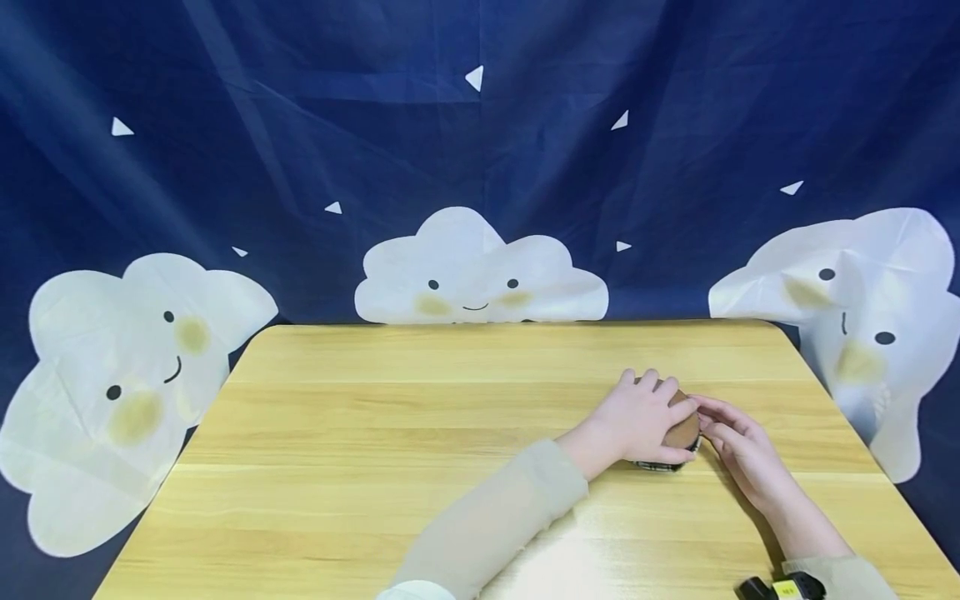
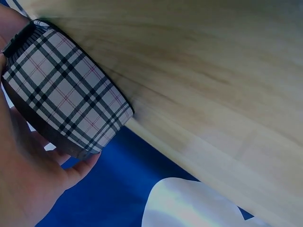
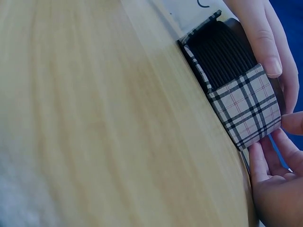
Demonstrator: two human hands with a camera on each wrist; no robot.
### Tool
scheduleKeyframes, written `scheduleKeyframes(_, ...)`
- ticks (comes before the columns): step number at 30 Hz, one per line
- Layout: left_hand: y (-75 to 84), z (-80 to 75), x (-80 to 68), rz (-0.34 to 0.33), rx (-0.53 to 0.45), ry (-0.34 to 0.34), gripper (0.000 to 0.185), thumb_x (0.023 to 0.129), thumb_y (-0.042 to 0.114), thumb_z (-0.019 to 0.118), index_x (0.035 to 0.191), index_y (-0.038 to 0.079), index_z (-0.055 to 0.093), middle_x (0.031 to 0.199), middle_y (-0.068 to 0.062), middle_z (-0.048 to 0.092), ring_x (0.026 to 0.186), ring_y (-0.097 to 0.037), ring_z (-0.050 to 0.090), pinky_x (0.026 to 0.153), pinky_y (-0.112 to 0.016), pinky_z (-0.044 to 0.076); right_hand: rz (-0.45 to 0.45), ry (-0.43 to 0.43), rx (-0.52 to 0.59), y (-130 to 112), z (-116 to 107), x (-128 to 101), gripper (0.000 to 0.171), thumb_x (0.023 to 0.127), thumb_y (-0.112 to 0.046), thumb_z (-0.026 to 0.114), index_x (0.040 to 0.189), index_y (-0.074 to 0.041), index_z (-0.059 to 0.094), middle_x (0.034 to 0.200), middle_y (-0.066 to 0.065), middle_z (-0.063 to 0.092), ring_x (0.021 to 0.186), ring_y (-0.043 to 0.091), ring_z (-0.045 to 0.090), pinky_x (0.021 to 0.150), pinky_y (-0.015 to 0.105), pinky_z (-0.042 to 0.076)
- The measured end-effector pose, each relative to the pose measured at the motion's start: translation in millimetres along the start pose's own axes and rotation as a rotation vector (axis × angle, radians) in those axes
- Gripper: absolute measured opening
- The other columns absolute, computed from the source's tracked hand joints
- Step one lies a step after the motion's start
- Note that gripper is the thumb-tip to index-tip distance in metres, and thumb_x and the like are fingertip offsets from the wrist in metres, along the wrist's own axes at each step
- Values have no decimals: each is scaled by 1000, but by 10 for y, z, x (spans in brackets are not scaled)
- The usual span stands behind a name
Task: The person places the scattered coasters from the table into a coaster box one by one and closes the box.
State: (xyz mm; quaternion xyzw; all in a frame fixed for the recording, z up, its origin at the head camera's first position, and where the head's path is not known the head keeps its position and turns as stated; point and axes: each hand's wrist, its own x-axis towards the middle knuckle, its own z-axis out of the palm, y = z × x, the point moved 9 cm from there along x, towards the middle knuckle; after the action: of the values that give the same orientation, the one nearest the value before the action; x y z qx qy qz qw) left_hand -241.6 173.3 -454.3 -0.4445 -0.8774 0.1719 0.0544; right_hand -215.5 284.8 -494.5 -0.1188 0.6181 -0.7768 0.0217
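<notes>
A round plaid-sided coaster holder [image 1: 682, 432] sits on the table, right of the middle. Its top is brown, and a gap in its wall shows a stack of thin black-edged layers [image 3: 225, 52]. From above, my left hand [image 1: 641, 421] spans and grips the holder, thumb at the near side and fingers over the top and far side. At the right side my right hand [image 1: 750, 454] pinches the holder's edge between thumb and fingertips. The right wrist view shows that thumb and the fingers against the plaid wall [image 3: 251, 111]. Part of the brown top is hidden under my left hand.
The light wooden table [image 1: 337, 467] has rounded far corners. Behind it hangs a dark blue cloth [image 1: 420, 125] with white clouds and small white triangles. A black device with a yellow label [image 1: 783, 588] is at the right sleeve, near the bottom edge.
</notes>
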Motion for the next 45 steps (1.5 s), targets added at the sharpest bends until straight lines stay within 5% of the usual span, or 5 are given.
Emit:
scheduleKeyframes(22,-29,82,-43,13,-42,4,88,94,91,24,169,47,10,166,10,37,147,-16,40,118,-39,37,-7,17,23,22,-22,2,52,108,11,36,132,-21,70,127,-13,72,115,-2,67,97,11,49)
scheduleKeyframes(45,-4,9,-68,-2,-39,0,84,97,87,25,169,45,17,164,10,38,148,-16,40,119,-38,36,7,12,4,19,-32,2,53,108,10,36,131,-25,69,127,-16,72,114,-3,66,97,9,48)
